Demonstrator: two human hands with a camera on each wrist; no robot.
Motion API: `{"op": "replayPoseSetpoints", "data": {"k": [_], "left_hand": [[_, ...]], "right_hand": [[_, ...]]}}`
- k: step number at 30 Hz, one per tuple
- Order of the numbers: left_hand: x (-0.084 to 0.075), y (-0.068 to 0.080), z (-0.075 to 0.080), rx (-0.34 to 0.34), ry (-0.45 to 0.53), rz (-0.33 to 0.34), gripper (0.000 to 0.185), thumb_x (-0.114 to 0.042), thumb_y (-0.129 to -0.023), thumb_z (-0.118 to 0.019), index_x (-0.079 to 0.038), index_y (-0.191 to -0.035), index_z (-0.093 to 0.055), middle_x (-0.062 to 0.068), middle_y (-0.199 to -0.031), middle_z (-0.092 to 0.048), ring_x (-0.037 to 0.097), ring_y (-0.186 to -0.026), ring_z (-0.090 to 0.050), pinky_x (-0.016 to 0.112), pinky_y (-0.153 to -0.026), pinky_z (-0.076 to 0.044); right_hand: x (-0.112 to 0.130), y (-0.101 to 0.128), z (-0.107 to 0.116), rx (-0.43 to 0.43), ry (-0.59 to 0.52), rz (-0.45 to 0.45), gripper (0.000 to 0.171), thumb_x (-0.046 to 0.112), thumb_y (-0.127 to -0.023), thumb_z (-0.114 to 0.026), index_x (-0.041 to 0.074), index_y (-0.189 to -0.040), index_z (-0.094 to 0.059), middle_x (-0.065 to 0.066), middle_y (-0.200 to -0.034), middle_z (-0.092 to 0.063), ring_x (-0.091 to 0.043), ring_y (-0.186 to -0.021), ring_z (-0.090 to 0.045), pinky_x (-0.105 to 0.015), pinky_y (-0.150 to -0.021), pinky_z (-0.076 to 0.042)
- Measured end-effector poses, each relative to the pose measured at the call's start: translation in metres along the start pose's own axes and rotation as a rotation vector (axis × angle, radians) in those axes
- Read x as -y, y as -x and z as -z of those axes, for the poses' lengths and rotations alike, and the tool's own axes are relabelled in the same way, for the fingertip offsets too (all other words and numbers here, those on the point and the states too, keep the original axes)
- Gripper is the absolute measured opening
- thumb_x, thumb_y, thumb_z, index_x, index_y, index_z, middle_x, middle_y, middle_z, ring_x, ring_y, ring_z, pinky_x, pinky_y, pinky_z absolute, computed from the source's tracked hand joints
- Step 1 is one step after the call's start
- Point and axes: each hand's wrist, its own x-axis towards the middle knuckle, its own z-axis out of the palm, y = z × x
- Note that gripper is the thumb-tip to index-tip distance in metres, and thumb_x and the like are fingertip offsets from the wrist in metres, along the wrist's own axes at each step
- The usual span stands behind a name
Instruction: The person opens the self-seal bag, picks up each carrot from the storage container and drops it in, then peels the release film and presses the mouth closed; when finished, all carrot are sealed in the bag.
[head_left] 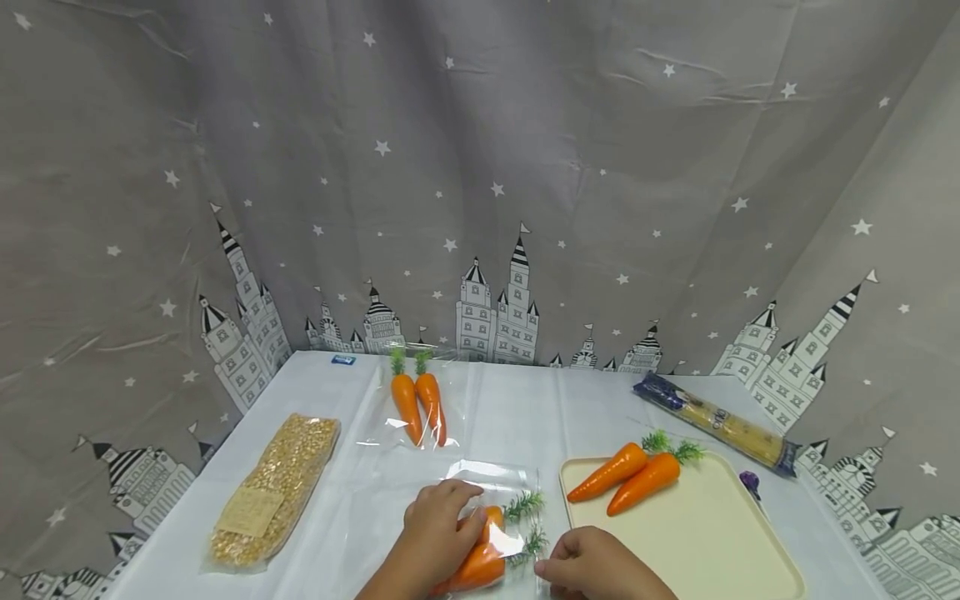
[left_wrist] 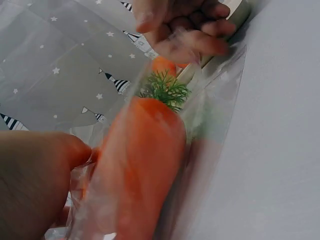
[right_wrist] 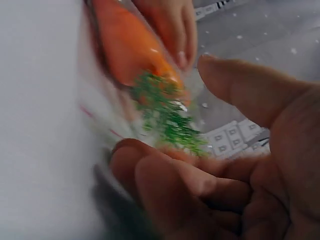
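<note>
A person's two bare hands work at the near edge of a white-covered worktop point(head_left: 495, 417), seen from above. The left hand point(head_left: 438, 521) lies over a clear plastic bag point(head_left: 491, 479) that holds two toy carrots point(head_left: 480, 562), its fingers curled down onto the orange bodies through the film, seemingly to keep the bag from sliding. The right hand point(head_left: 600, 562) sits just beside the bag's open end, where the green carrot tops point(head_left: 525, 506) point. From the right wrist view its fingers point(right_wrist: 165, 185) are curled and its thumb is raised, pinching the clear film at the bag's mouth, though blur hides how firm that pinch is. So the carrots lie between the two grips: bodies under the left, leafy ends touching or nearly touching the right fingertips.

Just right of the hands rests a pale yellow tray point(head_left: 712, 542) carrying two loose carrots point(head_left: 626, 475) side by side. Farther back lies a second bag of two carrots point(head_left: 418, 404). To the left sits a long packet of yellow kernels point(head_left: 273, 487); at the far right, a packet of spaghetti point(head_left: 716, 421). A grey curtain printed with castles and stars hangs behind.
</note>
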Motion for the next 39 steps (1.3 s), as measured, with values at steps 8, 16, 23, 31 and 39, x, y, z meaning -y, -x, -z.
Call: {"op": "replayPoseSetpoints", "data": {"k": [8, 16, 23, 31, 39], "left_hand": [[-0.003, 0.002, 0.005, 0.046, 0.011, 0.085, 0.058, -0.055, -0.09, -0.072, -0.02, -0.137, -0.066, 0.008, -0.136, -0.062, 0.035, -0.123, -0.055, 0.068, -0.098, -0.042], [-0.004, 0.002, 0.013, 0.03, -0.007, 0.14, 0.062, -0.055, -0.094, -0.069, -0.014, -0.14, -0.064, 0.012, -0.135, -0.061, 0.037, -0.118, -0.06, 0.067, -0.098, -0.044], [0.001, 0.0, 0.018, -0.027, -0.033, 0.183, 0.052, -0.045, -0.096, -0.069, -0.013, -0.137, -0.065, 0.014, -0.132, -0.062, 0.038, -0.117, -0.065, 0.066, -0.096, -0.045], [0.008, -0.004, 0.015, -0.034, -0.052, 0.271, 0.049, -0.041, -0.096, -0.068, -0.012, -0.134, -0.067, 0.012, -0.124, -0.068, 0.036, -0.119, -0.065, 0.061, -0.093, -0.041], [0.016, -0.013, 0.01, -0.078, -0.05, 0.336, 0.041, -0.035, -0.095, -0.07, -0.012, -0.128, -0.071, 0.014, -0.119, -0.068, 0.038, -0.108, -0.058, 0.06, -0.087, -0.044]], "right_hand": [[-0.005, -0.008, -0.013, -0.06, -0.149, 0.009, 0.048, 0.034, -0.089, -0.082, 0.003, -0.117, -0.06, -0.001, -0.091, -0.074, -0.017, -0.084, -0.07, -0.042, -0.078, -0.058], [-0.005, -0.016, -0.02, -0.079, -0.313, 0.013, 0.072, 0.042, -0.092, -0.077, -0.002, -0.141, -0.049, -0.002, -0.1, -0.075, -0.017, -0.092, -0.07, -0.04, -0.083, -0.058], [-0.005, -0.021, -0.02, -0.111, -0.313, 0.086, 0.062, 0.026, -0.095, -0.076, -0.004, -0.141, -0.047, -0.001, -0.1, -0.077, -0.015, -0.093, -0.072, -0.041, -0.087, -0.059], [-0.002, -0.024, -0.024, -0.255, -0.4, 0.077, 0.062, 0.025, -0.097, -0.075, -0.003, -0.144, -0.046, 0.0, -0.093, -0.076, -0.014, -0.083, -0.069, -0.032, -0.075, -0.059], [-0.001, -0.02, -0.029, -0.048, -0.512, 0.012, 0.082, 0.023, -0.091, -0.079, -0.007, -0.151, -0.032, -0.006, -0.102, -0.074, -0.014, -0.08, -0.071, -0.03, -0.076, -0.063]]}}
